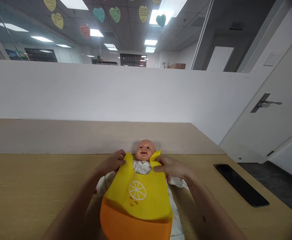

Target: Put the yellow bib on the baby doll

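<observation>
On the left of the frame is the pale wood table [23, 200], with the doll's sleeve [105, 181] lying on it just left of the bib. My left hand [112, 162] is closed, pinching the left strap [128, 160] of the bib [137, 196] beside the doll's neck. The doll [145, 150] lies on its back at lower center, head toward the far side of the table, face up. Its white printed sleeper [142, 167] shows through the bib's neck opening.

The bib is yellow silicone with a lemon print [137, 190] and an orange pocket [136, 223] cut off by the bottom edge of the frame. It lies centered over the doll's chest and belly, with the top just under the chin. So that much is done: bib on, front side up, neck between the 2 straps.

Left to do, as far as I can see: the 2 strap ends are apart, and no join shows. The back of the neck is hidden.

My right hand [172, 167] is also closed, on the right strap [157, 155], with the tip sticking out past my fingers. Further right on the table is a black phone [242, 185], well apart from the doll.
</observation>
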`<state>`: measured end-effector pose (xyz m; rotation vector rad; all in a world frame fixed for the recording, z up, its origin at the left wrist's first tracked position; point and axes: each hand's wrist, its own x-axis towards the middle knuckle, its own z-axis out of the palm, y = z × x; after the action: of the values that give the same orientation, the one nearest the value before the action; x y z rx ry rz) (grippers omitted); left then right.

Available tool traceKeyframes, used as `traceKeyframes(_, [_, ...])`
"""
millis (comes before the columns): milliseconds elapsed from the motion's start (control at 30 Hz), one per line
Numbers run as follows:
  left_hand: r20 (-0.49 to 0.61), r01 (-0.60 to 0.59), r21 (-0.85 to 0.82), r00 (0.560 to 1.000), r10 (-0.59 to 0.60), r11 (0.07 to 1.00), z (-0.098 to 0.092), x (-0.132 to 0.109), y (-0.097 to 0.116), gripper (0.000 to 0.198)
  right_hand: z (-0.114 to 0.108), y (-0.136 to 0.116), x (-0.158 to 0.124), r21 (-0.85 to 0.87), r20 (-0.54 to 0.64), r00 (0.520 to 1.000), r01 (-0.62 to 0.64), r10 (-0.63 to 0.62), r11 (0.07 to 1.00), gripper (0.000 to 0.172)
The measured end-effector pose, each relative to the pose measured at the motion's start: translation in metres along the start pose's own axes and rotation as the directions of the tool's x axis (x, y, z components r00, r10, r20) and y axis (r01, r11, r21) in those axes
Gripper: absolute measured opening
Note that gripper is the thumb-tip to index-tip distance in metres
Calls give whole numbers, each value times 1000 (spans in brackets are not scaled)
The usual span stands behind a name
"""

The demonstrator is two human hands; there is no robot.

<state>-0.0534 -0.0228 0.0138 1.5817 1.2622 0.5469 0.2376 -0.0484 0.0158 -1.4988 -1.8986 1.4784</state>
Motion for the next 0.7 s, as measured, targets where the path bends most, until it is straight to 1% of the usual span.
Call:
traceKeyframes(133, [-17,-3,-112,1000,1,994,-2,-1,2,23,-5,1,-5,125,-67,998,31,-23,992,34])
traceKeyframes(267, [-1,6,-256,1000,-7,967,-2,-3,9,26,-14,0,-9,156,-164,986,67,-41,985,35])
traceKeyframes(367, [-17,-1,-317,1000,-5,948,2,-1,10,28,-19,-2,-11,174,-221,974,84,-44,981,36])
traceKeyframes(467, [-80,2,-320,996,-30,947,11,5,7,25,-20,-1,-8,176,-278,960,73,-21,982,33])
traceKeyframes(567, [-120,22,-269,991,-56,963,21,12,3,22,-20,3,2,156,-370,928,21,39,988,25])
traceKeyframes(633, [-116,30,-211,992,-55,977,25,15,2,20,-19,7,10,100,-439,896,-28,69,995,21])
traceKeyframes(700, [-109,39,-151,993,-55,988,27,17,0,19,-19,12,15,-7,-480,875,-80,67,997,20])
